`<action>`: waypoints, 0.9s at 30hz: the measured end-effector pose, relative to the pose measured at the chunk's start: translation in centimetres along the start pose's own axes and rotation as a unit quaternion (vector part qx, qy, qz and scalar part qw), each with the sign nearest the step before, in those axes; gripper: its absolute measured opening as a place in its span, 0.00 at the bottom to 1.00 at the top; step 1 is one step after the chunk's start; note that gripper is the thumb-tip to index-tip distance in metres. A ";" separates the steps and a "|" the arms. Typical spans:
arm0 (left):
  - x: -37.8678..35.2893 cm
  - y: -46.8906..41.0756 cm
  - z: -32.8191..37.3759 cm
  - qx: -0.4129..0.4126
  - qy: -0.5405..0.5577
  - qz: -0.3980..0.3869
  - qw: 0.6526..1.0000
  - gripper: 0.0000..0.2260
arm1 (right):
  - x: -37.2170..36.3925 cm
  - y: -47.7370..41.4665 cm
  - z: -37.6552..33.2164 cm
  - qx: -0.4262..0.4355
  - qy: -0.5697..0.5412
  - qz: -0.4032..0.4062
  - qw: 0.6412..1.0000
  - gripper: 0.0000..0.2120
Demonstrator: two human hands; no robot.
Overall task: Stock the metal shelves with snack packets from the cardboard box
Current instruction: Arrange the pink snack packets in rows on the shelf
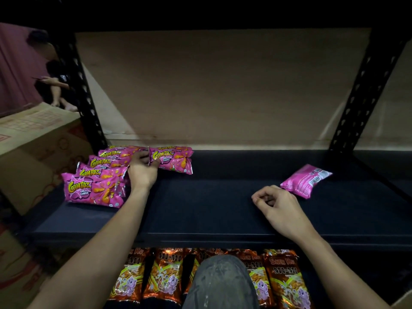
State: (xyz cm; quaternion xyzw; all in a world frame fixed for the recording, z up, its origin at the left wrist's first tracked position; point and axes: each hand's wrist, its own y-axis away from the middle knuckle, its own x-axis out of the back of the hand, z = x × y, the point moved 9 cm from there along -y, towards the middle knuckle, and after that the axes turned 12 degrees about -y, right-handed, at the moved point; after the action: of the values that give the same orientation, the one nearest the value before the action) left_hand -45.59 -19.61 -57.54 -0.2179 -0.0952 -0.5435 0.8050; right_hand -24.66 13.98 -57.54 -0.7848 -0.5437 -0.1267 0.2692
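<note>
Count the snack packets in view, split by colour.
Pink packets: 7 (overlapping ones counted by their visible logos, plus the one lying face-down at the right)
Orange packets: 5
Total: 12

Shelf (211, 210), left: row of packets (95, 188)
Shelf, right: single packet (305, 181)
Beneath shelf: lower packets (283, 279)
Beside, left: cardboard box (33, 148)

Our left hand (142, 169) pinches the edge of a pink packet (175, 159) beside the row of pink packets (95, 189) — our right hand (276, 206) rests loosely curled on the dark shelf (200, 208), a lone packet (305, 180) lying back-up just beyond it
</note>
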 end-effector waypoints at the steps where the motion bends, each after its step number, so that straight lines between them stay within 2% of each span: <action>1: 0.1 0.1 0.1 -0.001 -0.015 0.007 1.000 0.20 | 0.0 0.0 0.0 0.000 0.000 0.000 1.000 0.07; 10: 0.0 0.7 0.4 0.002 -0.078 0.010 0.997 0.22 | 0.0 0.0 0.0 0.002 -0.003 -0.002 1.000 0.06; 19: 0.3 1.0 0.7 -0.010 -0.085 0.018 0.996 0.18 | 0.0 0.0 -0.2 0.005 -0.001 0.003 1.000 0.07; 27: -0.4 1.7 2.2 -0.070 -0.139 0.000 0.988 0.19 | 0.0 0.1 -0.5 0.003 0.007 -0.002 1.000 0.08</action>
State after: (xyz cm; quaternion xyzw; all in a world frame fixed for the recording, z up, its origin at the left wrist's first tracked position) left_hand -44.04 -17.74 -56.13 -0.3473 -0.1682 -0.5133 0.7665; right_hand -24.49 13.72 -57.15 -0.7818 -0.5440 -0.1311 0.2750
